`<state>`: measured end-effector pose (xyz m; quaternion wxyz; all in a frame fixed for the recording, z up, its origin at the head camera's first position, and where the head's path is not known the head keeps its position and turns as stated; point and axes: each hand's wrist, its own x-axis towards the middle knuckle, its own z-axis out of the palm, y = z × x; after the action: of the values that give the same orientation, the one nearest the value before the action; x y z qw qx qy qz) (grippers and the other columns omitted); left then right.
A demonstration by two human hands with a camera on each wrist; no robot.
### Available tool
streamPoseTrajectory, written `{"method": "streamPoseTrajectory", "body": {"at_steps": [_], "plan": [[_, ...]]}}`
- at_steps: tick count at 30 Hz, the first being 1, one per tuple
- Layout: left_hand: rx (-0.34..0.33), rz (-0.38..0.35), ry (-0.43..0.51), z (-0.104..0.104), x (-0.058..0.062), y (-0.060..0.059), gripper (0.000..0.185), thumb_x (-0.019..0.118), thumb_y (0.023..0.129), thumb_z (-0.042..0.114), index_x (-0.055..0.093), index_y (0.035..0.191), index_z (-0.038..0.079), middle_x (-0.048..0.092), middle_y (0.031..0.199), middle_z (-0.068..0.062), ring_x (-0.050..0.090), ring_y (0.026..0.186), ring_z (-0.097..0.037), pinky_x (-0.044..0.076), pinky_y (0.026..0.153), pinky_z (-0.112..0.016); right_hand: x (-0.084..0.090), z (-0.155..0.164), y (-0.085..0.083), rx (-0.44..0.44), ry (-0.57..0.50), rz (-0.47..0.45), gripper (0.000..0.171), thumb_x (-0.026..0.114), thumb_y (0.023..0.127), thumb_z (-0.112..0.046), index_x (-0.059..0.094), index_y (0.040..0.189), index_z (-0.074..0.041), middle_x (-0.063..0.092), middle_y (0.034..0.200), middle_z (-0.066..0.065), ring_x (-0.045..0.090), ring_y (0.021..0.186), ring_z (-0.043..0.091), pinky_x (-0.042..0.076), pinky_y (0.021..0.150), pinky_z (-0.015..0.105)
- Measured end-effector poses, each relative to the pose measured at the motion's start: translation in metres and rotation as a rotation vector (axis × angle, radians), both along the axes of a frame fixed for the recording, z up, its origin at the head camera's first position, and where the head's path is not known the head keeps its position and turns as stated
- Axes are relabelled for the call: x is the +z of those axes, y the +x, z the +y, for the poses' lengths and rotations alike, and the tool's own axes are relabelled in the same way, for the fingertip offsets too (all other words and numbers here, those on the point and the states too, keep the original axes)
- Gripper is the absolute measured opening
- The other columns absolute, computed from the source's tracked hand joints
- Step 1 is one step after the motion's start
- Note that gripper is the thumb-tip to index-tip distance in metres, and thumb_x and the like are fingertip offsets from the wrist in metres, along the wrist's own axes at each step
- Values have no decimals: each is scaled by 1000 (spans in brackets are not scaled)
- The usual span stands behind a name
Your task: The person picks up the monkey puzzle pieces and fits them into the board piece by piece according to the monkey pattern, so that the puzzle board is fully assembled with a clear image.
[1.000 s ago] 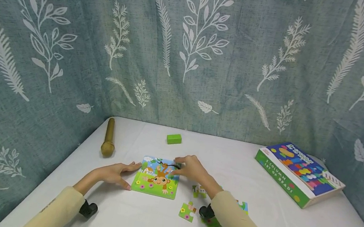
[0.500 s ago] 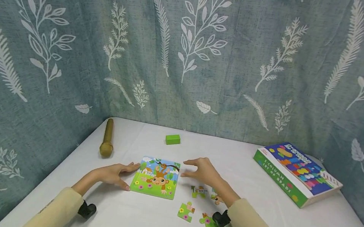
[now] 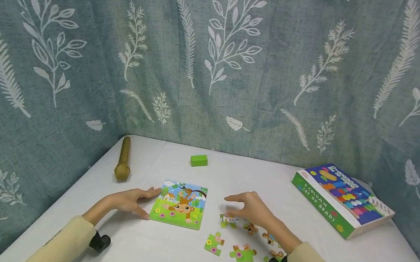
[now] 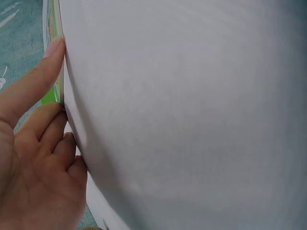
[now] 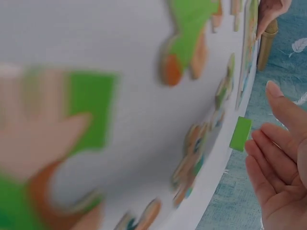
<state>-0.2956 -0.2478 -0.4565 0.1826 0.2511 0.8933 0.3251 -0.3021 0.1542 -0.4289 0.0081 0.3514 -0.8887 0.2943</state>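
Beside puzzle board (image 3: 179, 205), loose pieces (image 3: 232, 240), green block (image 3: 199, 160), bead box (image 3: 341, 199) apart

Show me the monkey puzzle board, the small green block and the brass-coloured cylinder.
monkey puzzle board (image 3: 180, 206), head view, the monkey's face.
small green block (image 3: 199, 160), head view, top face.
brass-coloured cylinder (image 3: 124, 159), head view, mid-body.

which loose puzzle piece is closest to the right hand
The pale piece just under the fingertips of the right hand; the two green pieces lie nearer the table's front edge, apart from it.
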Motion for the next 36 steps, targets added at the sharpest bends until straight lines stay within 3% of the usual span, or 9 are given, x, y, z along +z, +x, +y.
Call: {"method": "streamPoseTrajectory", "body": {"at_steps": [6,9,13,15,17,24,29,32,36], "plan": [[5,-5,11,1,-1,0,90,75,70,31,25,142,10,16,147,-13,10,134,-31,11,105,-51,-4,16,10,29,53,8,39,73,72,-27,67,107,-11,65,106,4,62,91,19,49,77,38],[8,-7,8,0,-1,0,90,75,70,31,25,142,11,15,147,-13,10,134,-31,11,105,-51,-7,21,13,51,76,10,39,74,71,-26,68,106,-10,65,104,7,62,67,15,48,63,27],[10,-7,3,0,0,0,89,75,71,30,25,142,11,15,147,-13,10,134,-31,11,105,-51,-12,23,13,58,87,-25,41,75,71,-26,67,108,-9,64,106,8,61,65,13,42,49,19],[11,-7,4,0,1,1,89,75,71,30,25,142,10,16,147,-13,10,134,-31,11,105,-52,-13,22,13,55,87,-31,42,75,71,-26,66,108,-9,64,107,6,62,82,15,44,52,19],[10,-8,6,0,1,2,89,75,71,30,25,142,10,16,147,-13,10,134,-31,11,105,-52,-14,20,13,54,86,-35,42,75,71,-25,66,109,-9,64,107,5,62,85,15,44,54,19],[7,-8,6,0,1,2,89,75,71,29,25,142,10,16,147,-13,9,134,-31,11,105,-50,-18,17,13,45,94,-21,37,74,72,-26,68,106,-13,65,106,3,54,61,10,42,44,20],[5,-3,4,1,2,2,88,75,71,28,25,142,9,16,147,-14,10,134,-32,12,105,-51,-19,17,13,40,76,-27,34,73,73,-26,68,104,-13,65,106,4,54,53,9,43,42,21],[0,-3,1,1,2,2,89,75,71,29,25,142,8,16,147,-15,10,134,-32,12,104,-51,-18,19,13,53,54,7,33,73,73,-24,69,103,-12,66,103,5,59,61,7,46,48,21],[0,-3,-1,0,2,2,88,75,72,28,25,142,8,15,147,-14,10,134,-31,12,105,-51,-16,21,13,76,12,68,30,73,74,-20,69,102,-9,66,100,6,58,56,4,43,48,19]]}}
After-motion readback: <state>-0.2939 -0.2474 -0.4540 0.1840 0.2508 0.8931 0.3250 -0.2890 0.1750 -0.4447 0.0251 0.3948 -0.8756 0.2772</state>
